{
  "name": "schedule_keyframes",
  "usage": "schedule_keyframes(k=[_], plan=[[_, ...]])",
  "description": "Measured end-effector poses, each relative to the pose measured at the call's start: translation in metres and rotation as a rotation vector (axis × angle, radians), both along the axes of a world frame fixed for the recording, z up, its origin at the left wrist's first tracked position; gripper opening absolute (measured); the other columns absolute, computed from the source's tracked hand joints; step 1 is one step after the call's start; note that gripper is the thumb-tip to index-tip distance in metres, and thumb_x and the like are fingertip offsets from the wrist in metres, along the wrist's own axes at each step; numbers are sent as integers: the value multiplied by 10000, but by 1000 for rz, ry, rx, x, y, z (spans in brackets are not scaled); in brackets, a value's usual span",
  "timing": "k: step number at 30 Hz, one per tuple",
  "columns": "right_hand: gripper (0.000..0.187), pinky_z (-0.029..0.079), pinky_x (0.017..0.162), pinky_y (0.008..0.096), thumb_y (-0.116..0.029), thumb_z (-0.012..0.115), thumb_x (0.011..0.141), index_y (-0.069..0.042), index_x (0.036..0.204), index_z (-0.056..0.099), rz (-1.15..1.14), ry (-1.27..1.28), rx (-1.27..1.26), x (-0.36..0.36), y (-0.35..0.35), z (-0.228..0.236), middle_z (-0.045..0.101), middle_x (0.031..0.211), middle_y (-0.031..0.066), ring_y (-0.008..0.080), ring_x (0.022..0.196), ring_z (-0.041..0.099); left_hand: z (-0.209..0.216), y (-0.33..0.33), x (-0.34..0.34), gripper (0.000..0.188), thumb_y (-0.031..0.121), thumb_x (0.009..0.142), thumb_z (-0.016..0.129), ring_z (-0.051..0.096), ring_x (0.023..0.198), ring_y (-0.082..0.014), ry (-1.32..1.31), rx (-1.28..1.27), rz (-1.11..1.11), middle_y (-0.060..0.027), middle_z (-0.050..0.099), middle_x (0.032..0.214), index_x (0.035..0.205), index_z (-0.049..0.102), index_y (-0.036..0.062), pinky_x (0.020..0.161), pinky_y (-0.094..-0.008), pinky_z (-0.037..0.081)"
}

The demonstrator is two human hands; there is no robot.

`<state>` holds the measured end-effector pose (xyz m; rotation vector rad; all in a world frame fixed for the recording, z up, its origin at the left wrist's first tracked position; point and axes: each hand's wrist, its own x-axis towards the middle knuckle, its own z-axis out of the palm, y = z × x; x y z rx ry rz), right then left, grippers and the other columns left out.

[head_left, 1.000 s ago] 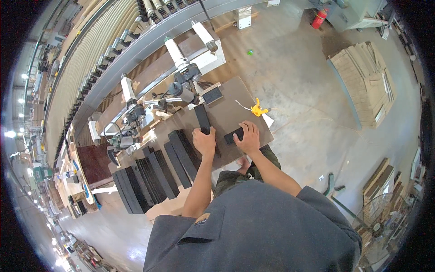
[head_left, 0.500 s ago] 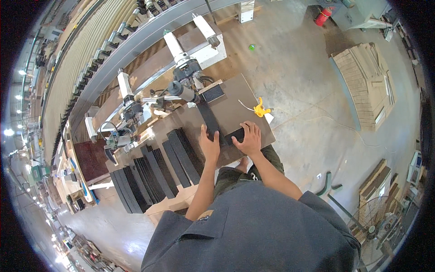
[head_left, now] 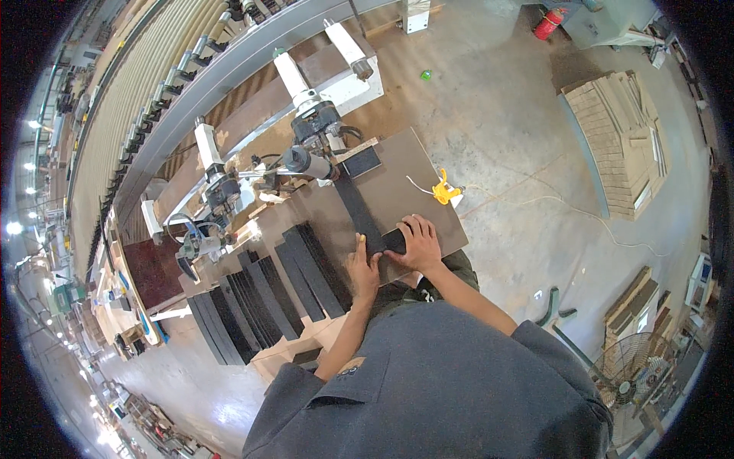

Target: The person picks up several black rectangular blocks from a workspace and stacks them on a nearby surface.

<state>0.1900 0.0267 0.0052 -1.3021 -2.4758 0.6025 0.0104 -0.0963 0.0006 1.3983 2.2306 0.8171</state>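
A long black strip (head_left: 355, 206) lies on the brown tabletop (head_left: 401, 183), its far end under the head of a grey cylindrical power tool (head_left: 307, 162). My left hand (head_left: 364, 271) grips the strip's near end, index finger along its left side and thumb at the end. Just right of it, my right hand (head_left: 419, 243) is closed over a short black block (head_left: 394, 242), which sits against or very near the strip. My fingers partly hide the block and the strip's end. Another short black piece (head_left: 361, 161) rests beside the tool head, along a wooden edge.
Several black strips (head_left: 260, 294) lie side by side at the left of the table. More white-bodied tool units (head_left: 208, 149) stand along the far side. A yellow object with a cord (head_left: 443, 187) is at the table's right edge. A floor fan (head_left: 625, 390) stands at lower right.
Both hands have come slightly nearer to me, the left one more. The strip's near end and the short block also lie a little closer to me.
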Motion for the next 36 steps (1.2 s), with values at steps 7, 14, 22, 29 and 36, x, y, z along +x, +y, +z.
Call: schedule_keyframes(k=[7,14,22,29,36], plan=[[887,348,1315,589,-770,817,880,-110,1459,689,1,-81,-32,-4,-1,2,567,1593,103,368,1585,446,-7,-2,-3,780,204,1018,863,666,1128,-453,42,46,-16,-211,629,1697,1711,548,29,1039,-531,523],[863,359,1299,604,-751,820,896,-115,1459,675,9,-87,0,-3,-1,2,572,1578,106,366,1579,458,-14,-5,-4,767,309,1071,817,658,1126,-473,47,56,-30,-184,608,1733,1724,525,33,1041,-547,523],[855,353,1298,603,-709,872,849,-119,1435,671,-2,-43,19,-5,3,4,576,1571,112,376,1569,457,-9,-1,0,762,354,1090,792,669,1174,-475,39,60,1,-189,609,1730,1729,523,38,1061,-561,518],[867,341,1308,597,-723,844,880,-119,1475,662,-2,-57,-7,-7,9,11,556,1595,106,364,1585,440,-6,8,-4,769,275,1045,834,657,1122,-428,107,110,-20,-184,590,1750,1710,545,16,1058,-529,510],[863,330,1313,589,-739,845,866,-132,1454,669,-3,-77,-20,-6,12,12,558,1587,106,364,1586,429,2,12,-3,794,157,1009,869,653,1252,-476,37,93,-7,-195,601,1733,1718,534,39,1135,-554,501]])
